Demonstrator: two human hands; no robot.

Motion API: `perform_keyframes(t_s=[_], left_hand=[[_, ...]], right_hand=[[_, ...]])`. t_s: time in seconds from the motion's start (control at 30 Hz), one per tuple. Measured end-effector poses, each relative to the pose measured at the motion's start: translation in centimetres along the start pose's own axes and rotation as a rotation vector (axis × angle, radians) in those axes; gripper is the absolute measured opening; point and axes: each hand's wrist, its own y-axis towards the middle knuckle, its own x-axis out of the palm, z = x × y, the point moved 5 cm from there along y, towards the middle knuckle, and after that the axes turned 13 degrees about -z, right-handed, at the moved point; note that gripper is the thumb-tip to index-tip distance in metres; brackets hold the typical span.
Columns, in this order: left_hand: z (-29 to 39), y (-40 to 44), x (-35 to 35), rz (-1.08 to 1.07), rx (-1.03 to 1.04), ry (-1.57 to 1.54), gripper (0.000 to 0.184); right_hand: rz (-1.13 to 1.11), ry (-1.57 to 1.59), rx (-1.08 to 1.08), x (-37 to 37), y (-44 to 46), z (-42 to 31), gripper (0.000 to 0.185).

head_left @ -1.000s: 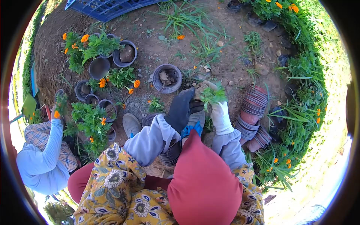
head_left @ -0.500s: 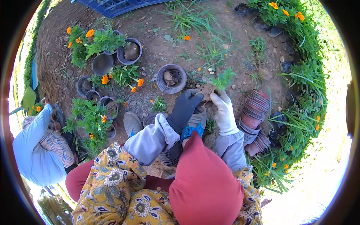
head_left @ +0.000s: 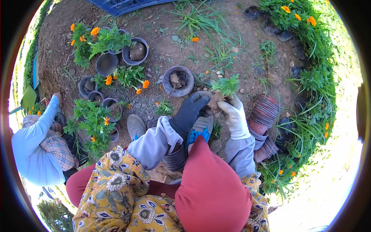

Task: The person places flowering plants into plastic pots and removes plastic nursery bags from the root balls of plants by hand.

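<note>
Between my hands is a marigold seedling (head_left: 226, 85) with feathery green leaves and a brown clump of soil round its roots. My right hand (head_left: 235, 119), in a white glove, is closed on it, thumb against the soil and fingers partly hidden behind. The fingers of my left hand (head_left: 190, 111), in a dark glove, are closed against the left side of the same soil clump. Just beyond the left hand stands a black plastic pot (head_left: 178, 81) with lumps of soil inside. My shoe (head_left: 201, 125) is below the soil clump.
Marigold plants (head_left: 91, 116) and several pots (head_left: 107, 64) are on the left. Stacked pots (head_left: 264, 112) lie to the right, near a row of marigolds (head_left: 317, 81). A blue crate (head_left: 127, 5) is at the far edge. Another person (head_left: 40, 150) crouches at left.
The seedling's leaves have tipped leftward and toward the soil clump's top. My right hand has turned slightly and moved a little down. The other person's arm has shifted upward.
</note>
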Motion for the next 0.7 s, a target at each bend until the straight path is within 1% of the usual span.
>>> perform_keyframes(t_s=[0.1,0.2,0.3,0.4,0.5,0.53,0.6,0.67,0.7], left_hand=[[0.4,-0.1,0.0,-0.038,-0.008,0.053,0.028],[0.3,0.1,-0.2,-0.053,-0.053,0.068,0.028],[0.8,-0.2,0.2,-0.091,0.007,0.053,0.026],[0.7,-0.5,0.0,-0.166,0.086,0.350,0.024],[1.8,-0.5,0.1,-0.165,0.300,0.585,0.026],[1.7,-0.3,-0.5,-0.092,0.214,0.438,0.027],[3.7,-0.4,0.4,0.051,0.041,0.138,0.030],[3.9,-0.1,0.2,0.080,0.066,0.217,0.032],[3.7,-0.1,0.1,0.092,0.076,0.254,0.032]], right_hand=[[-0.048,-0.042,0.058,-0.4,-0.1,0.0,0.030],[-0.010,0.067,0.057,-0.4,-0.1,0.5,0.031],[-0.052,0.264,0.010,-0.8,0.2,0.8,0.033],[-0.051,0.249,-0.013,-0.5,0.1,-0.1,0.036],[0.043,0.136,-0.111,-1.8,0.3,-0.6,0.037],[0.159,-0.003,-0.079,-2.5,0.2,-0.7,0.040],[0.195,-0.540,-0.308,-1.8,0.0,-2.2,0.043],[0.136,-0.702,-0.449,-0.2,-0.5,-2.7,0.045],[0.109,-0.574,-0.323,0.1,-0.2,-2.1,0.045]])
